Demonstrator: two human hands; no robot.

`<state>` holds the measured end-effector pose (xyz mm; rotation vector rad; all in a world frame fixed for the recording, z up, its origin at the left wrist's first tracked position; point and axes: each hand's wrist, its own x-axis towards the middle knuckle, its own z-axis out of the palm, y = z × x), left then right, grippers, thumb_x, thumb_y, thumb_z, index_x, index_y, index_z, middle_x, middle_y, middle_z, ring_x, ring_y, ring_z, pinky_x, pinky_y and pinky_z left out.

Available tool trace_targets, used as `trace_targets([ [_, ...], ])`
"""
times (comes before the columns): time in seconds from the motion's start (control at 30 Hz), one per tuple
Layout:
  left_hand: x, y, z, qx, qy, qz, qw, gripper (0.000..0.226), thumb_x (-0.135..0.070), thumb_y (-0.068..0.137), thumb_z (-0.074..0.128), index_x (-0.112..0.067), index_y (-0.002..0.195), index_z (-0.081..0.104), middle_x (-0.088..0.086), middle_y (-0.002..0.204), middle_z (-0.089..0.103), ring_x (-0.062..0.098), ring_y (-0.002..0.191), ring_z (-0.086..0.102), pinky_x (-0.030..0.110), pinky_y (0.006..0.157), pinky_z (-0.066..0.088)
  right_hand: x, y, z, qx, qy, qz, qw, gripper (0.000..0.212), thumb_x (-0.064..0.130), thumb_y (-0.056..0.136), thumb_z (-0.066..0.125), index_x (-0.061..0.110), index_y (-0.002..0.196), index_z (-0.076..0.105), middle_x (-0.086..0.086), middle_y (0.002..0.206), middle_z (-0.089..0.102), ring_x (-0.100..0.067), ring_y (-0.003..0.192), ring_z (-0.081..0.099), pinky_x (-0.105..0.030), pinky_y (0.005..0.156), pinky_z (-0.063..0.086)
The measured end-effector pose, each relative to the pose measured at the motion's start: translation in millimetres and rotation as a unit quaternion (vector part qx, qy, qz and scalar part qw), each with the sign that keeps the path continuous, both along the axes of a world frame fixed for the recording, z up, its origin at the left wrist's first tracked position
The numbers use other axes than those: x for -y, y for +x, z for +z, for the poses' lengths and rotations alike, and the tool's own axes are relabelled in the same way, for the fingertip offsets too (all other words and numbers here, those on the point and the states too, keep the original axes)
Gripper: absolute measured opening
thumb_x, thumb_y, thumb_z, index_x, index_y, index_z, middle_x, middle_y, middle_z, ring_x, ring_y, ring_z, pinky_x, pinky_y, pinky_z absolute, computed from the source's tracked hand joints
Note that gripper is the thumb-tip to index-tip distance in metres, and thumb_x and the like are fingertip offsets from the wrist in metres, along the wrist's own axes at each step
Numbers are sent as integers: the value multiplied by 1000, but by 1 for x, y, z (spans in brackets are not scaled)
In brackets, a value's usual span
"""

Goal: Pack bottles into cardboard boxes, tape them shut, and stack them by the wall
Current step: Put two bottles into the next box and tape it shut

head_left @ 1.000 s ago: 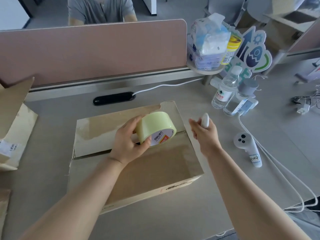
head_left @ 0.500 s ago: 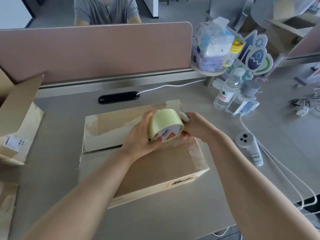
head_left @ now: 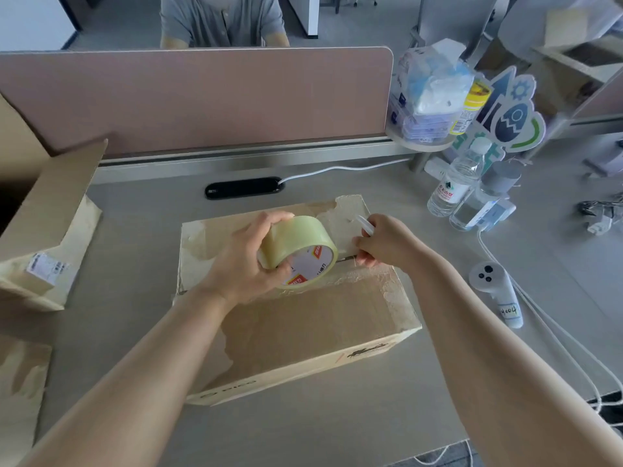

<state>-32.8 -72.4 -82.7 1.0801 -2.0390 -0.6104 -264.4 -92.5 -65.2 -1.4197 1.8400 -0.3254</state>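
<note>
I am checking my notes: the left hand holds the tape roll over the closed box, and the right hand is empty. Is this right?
In the head view the right hand is not empty: it holds a small white tool. The left hand does hold the tape roll over the closed box.

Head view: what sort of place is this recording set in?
Probably an open-plan office: a grey desk with a pink divider panel along its back, a black cable port set into the desktop, and another person seated beyond the divider.
</note>
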Motion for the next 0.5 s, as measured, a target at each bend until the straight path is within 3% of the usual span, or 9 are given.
trace_targets([
  [0.2, 3, -1, -3, -48, 7, -1, 999, 56, -42, 74, 62, -22, 125, 54, -28, 100, 53, -14, 88, 51, 2, 75, 37, 7, 10, 4, -19, -6, 56, 998, 13, 11, 93, 50, 12, 81, 45, -3, 61, 67, -12, 44, 58, -21, 50, 48],
  [0.4, 10, -3, -4, -70, 31, 10, 997, 60, -49, 74, 62, -28, 128, 49, -29, 110, 52, -15, 100, 50, 9, 84, 42, 10, 29, 8, -9, -10, 121, 993, 14, -2, 82, 47, 10, 76, 47, -2, 55, 59, -8, 40, 51, -13, 41, 40],
  [0.5, 5, -3, -3, -58, 81, -34, 994, 72, -50, 67, 69, -36, 131, 39, -22, 124, 49, -3, 116, 49, 15, 96, 40, 9, 35, 5, 7, 21, 149, 989, 16, -4, 85, 42, 7, 86, 52, -10, 64, 65, -13, 48, 57, -16, 46, 47],
])
